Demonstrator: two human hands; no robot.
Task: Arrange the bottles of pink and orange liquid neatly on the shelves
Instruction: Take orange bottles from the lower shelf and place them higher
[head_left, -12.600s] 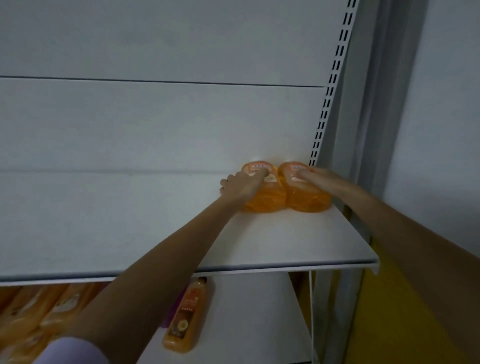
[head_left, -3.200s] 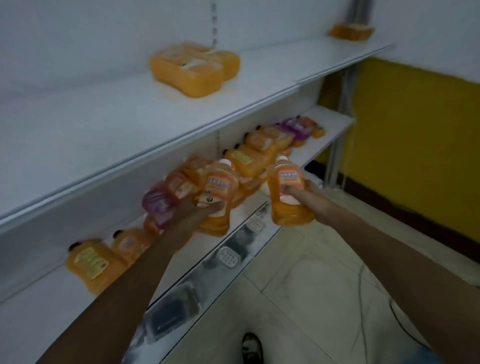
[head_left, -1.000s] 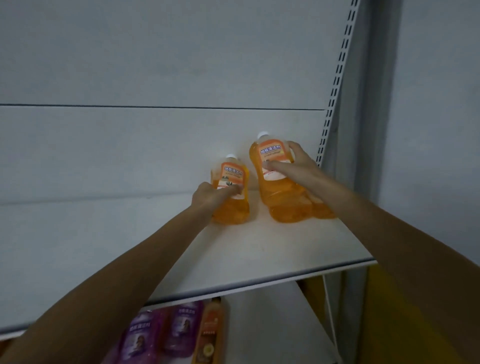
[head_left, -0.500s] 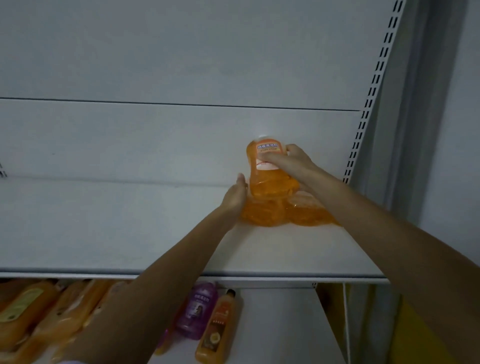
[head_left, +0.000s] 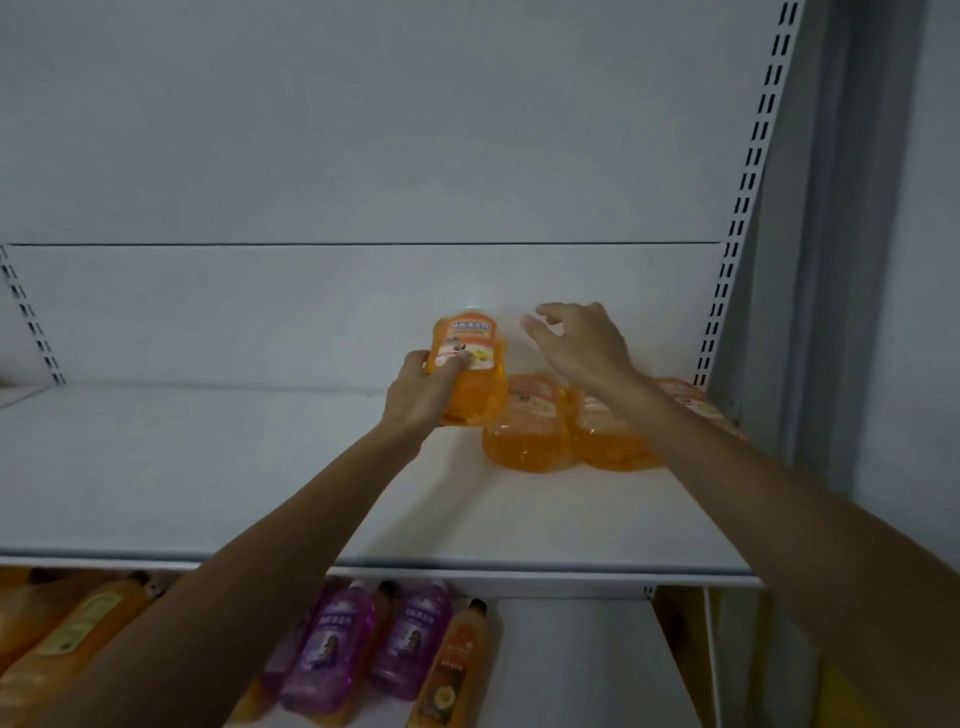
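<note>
My left hand (head_left: 422, 393) holds a clear plastic bottle of orange liquid with a white-and-orange label (head_left: 471, 366), its fingers (head_left: 456, 364) curled across the label. The bottle stands nearly upright near the back of the white metal upper shelf (head_left: 208, 467). I cannot tell whether its base rests on the shelf or hangs just above it.

My right hand (head_left: 583, 349) holds nothing. It is loosely spread, with fingers (head_left: 546, 312) slightly bent, and hovers above the row of flat-lying orange bottles. I can make out three in that row: one (head_left: 525, 428) just beside the held bottle, one (head_left: 602, 434) touching it on the right, and one (head_left: 693, 401) partly hidden behind my forearm, near the slotted grey upright (head_left: 744, 208).

On the white lower shelf (head_left: 571, 660) lie two pink-purple bottles (head_left: 332, 649) (head_left: 411, 638), a black-capped orange bottle (head_left: 453, 667) and, further left, more orange bottles (head_left: 78, 634).
</note>
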